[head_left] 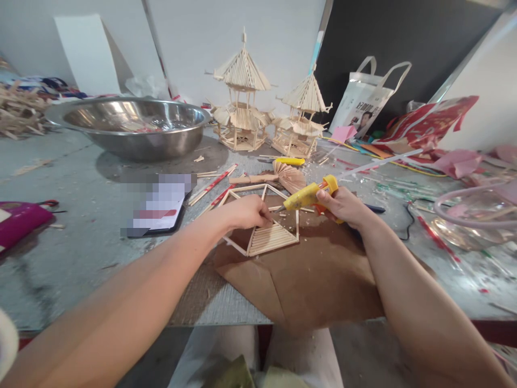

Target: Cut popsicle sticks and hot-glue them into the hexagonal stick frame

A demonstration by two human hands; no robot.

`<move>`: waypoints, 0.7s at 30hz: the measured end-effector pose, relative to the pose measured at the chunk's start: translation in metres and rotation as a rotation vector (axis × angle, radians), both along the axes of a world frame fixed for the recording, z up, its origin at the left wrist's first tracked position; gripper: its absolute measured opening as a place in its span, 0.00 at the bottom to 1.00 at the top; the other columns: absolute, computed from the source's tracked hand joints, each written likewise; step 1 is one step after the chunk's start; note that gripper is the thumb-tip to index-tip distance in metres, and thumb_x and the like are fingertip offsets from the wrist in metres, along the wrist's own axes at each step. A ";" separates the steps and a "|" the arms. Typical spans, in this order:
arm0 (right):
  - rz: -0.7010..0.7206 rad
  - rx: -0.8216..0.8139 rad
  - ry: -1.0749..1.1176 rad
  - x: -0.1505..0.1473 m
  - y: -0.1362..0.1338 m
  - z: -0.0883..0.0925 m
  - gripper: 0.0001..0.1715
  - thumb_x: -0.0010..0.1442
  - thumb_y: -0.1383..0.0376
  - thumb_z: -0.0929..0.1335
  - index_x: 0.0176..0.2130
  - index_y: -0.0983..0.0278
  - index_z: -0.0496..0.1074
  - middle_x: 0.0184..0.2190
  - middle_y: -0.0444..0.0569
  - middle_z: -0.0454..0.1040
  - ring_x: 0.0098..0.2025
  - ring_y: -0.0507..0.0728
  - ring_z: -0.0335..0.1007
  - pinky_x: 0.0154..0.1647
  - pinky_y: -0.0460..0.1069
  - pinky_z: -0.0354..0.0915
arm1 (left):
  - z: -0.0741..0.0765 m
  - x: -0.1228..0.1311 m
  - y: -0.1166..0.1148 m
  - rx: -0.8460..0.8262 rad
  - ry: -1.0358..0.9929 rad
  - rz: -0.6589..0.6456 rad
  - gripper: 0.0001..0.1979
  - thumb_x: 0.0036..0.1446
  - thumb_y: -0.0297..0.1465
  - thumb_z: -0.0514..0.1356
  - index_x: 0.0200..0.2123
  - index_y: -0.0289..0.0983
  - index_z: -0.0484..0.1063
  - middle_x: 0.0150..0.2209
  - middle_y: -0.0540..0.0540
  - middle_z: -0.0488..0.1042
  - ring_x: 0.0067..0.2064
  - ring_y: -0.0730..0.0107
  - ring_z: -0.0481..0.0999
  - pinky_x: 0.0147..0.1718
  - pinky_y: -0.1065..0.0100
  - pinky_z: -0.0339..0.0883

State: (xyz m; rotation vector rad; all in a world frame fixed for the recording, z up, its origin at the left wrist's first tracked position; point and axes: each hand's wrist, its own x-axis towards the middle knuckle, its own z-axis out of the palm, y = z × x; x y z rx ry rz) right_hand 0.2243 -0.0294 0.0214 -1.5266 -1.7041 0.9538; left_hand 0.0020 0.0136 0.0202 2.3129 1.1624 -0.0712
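Note:
A hexagonal frame of thin wooden sticks [271, 236] lies on brown paper [323, 280], one wedge filled with rows of sticks. My left hand [244, 212] rests on the frame's centre with its fingers curled and pressed down on the sticks. My right hand [343, 206] grips a yellow glue gun [307, 195] whose nozzle points left at the frame, close to my left fingertips.
Two finished stick pagodas [242, 102] [302, 116] stand behind. A big steel bowl [129, 125] sits at the back left, a phone [159, 207] beside my left arm. Loose sticks, a stick fan [288, 175], bags and a glass bowl [476, 215] crowd the right.

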 end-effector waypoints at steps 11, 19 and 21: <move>-0.036 -0.005 -0.008 -0.001 0.000 0.000 0.33 0.38 0.36 0.60 0.17 0.64 0.62 0.06 0.39 0.55 0.09 0.44 0.47 0.09 0.43 0.43 | 0.001 0.000 0.001 -0.013 -0.012 -0.009 0.15 0.41 0.35 0.57 0.32 0.35 0.75 0.29 0.48 0.76 0.30 0.73 0.70 0.28 0.75 0.58; -0.045 -0.017 -0.031 -0.002 -0.002 0.002 0.34 0.37 0.36 0.60 0.17 0.64 0.62 0.07 0.39 0.55 0.10 0.44 0.47 0.10 0.42 0.44 | 0.002 0.000 -0.001 -0.010 -0.002 -0.005 0.14 0.41 0.34 0.57 0.32 0.34 0.75 0.29 0.48 0.76 0.30 0.73 0.70 0.27 0.75 0.57; -0.044 -0.022 -0.042 -0.003 -0.002 0.002 0.34 0.37 0.36 0.59 0.17 0.65 0.62 0.07 0.39 0.55 0.10 0.44 0.47 0.10 0.43 0.44 | 0.001 0.000 0.000 -0.012 -0.005 -0.003 0.14 0.41 0.34 0.57 0.32 0.35 0.75 0.29 0.48 0.76 0.30 0.73 0.70 0.27 0.75 0.57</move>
